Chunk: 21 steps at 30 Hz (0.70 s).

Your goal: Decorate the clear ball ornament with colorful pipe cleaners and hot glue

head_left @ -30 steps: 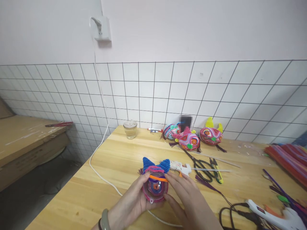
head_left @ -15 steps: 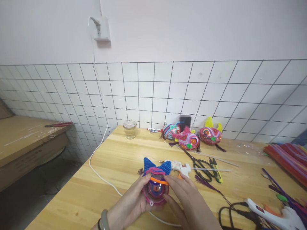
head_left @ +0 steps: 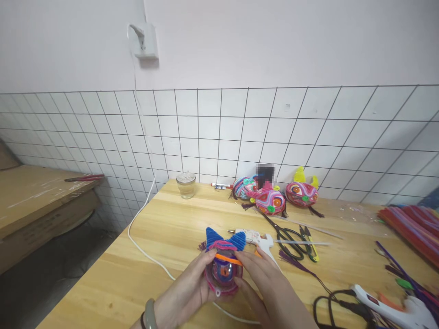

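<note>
Low in the middle I hold a round, clear plastic craft ball (head_left: pixel 223 272), edged in pink and purple fuzzy cord, with two blue fuzzy ears on top. An orange strip (head_left: pixel 228 259) runs across its upper front. My left hand (head_left: pixel 192 281) wraps the ball from the left, thumb at the strip's left end. From the right, my right hand (head_left: pixel 262 278) presses its fingertips on the strip's right end and the ball's side. The ball's back is hidden. Just behind it lies a white glue gun (head_left: pixel 252 236).
Black scissors (head_left: pixel 291 242) and a yellow-handled cutter (head_left: pixel 311 246) lie beyond. Finished fuzzy balls (head_left: pixel 269 200) stand near the tiled wall, beside a glass jar (head_left: pixel 186 185). At right are a second white glue gun (head_left: pixel 387 304) and striped fuzzy stems (head_left: pixel 411 228). A white cable (head_left: pixel 144 246) crosses the table.
Both hands keep the same hold on the ball and the orange strip. The ball has barely shifted; nothing else has visibly moved.
</note>
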{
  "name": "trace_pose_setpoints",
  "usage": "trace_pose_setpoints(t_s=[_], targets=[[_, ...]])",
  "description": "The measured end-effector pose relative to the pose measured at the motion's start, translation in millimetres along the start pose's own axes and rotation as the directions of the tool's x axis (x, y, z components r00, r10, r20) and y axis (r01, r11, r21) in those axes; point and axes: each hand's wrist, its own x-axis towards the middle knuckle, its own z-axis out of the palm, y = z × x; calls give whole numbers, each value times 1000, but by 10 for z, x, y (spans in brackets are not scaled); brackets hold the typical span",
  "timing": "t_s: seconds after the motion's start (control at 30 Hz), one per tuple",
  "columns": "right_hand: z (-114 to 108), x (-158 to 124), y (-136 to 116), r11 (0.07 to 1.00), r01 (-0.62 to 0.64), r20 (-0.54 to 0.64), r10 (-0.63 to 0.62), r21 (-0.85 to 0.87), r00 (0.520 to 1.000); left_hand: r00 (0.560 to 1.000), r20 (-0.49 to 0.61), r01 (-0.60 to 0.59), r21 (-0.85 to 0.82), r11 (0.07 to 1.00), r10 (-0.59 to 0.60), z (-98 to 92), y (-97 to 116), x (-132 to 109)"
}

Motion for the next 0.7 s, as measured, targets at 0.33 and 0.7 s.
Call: trace_pose_setpoints(t_s=[0.33,0.7], targets=[[29,-20,24,999,-4,4,4,53,1000,1000,25,-4,-6,1000,4,-37,-28,10],[23,-34,2,998,6,6,-6,58,1000,1000,28,-3,-14,1000,4,-42,-29,18]])
